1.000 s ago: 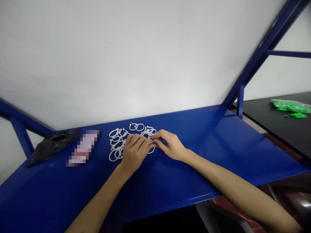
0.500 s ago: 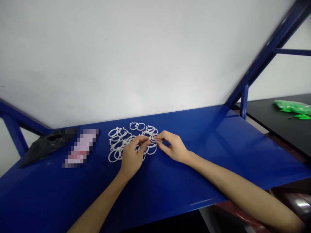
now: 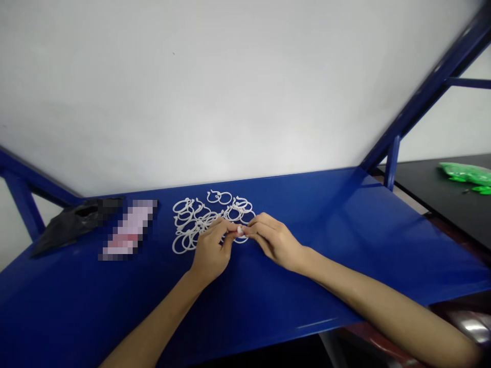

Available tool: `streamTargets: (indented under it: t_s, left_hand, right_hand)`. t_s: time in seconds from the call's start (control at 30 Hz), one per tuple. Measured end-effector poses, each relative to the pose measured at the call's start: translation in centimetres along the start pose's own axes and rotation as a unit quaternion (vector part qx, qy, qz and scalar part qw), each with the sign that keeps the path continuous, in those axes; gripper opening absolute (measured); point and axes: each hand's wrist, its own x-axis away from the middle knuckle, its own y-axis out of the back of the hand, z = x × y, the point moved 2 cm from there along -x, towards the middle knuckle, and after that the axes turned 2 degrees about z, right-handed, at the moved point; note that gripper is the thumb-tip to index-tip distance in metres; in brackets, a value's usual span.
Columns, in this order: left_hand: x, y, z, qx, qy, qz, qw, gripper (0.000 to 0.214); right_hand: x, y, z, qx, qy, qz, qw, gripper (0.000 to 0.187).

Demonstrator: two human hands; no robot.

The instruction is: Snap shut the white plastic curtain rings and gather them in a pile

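Several white plastic rings lie in a loose cluster on the blue shelf. My left hand and my right hand meet at the cluster's near right edge, fingertips touching. Both hands pinch the same white ring between thumb and fingers, just above the shelf. Most of that ring is hidden by my fingers.
A black crumpled bag lies at the shelf's far left, with a blurred pinkish packet beside it. Blue frame posts rise at the right. A black table further right carries green plastic pieces.
My hands drew slightly toward me and closed together, from resting over the rings to pinching one ring between both sets of fingertips. The view shifted a little.
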Motion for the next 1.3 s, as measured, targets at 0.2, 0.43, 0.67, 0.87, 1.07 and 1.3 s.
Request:
streamTargets:
  t_s: [0.2, 0.43, 0.67, 0.87, 1.07, 1.3]
  left_hand:
    - [-0.4, -0.9, 0.7, -0.068, -0.033, 0.051, 0.996, 0.016]
    - [0.5, -2.0, 1.8, -0.165, -0.068, 0.177, 0.968, 0.031]
    - [0.3, -1.9, 1.6, -0.145, -0.07, 0.194, 0.968, 0.011]
    - [0.2, -2.0, 1.7, -0.139, -0.063, 0.197, 0.968, 0.01]
    - [0.0, -1.8, 2.5, -0.178, -0.065, 0.166, 0.968, 0.012]
    - [-0.4, -1.1, 2.8, -0.169, -0.015, 0.084, 0.982, 0.011]
  right_hand:
    - [-0.5, 2.0, -2.8, 0.132, -0.067, 0.021, 0.989, 0.02]
    - [1.6, 6.1, -9.5, 0.383, -0.285, 0.037, 0.878, 0.018]
    - [0.2, 2.6, -6.6, 0.262, -0.126, 0.077, 0.954, 0.034]
    - [-0.3, -1.0, -5.9, 0.179, -0.04, 0.172, 0.968, 0.039]
    - [-0.3, -0.3, -6.2, 0.16, -0.045, 0.171, 0.971, 0.018]
    - [-0.1, 0.7, -5.3, 0.169, -0.045, 0.152, 0.973, 0.018]
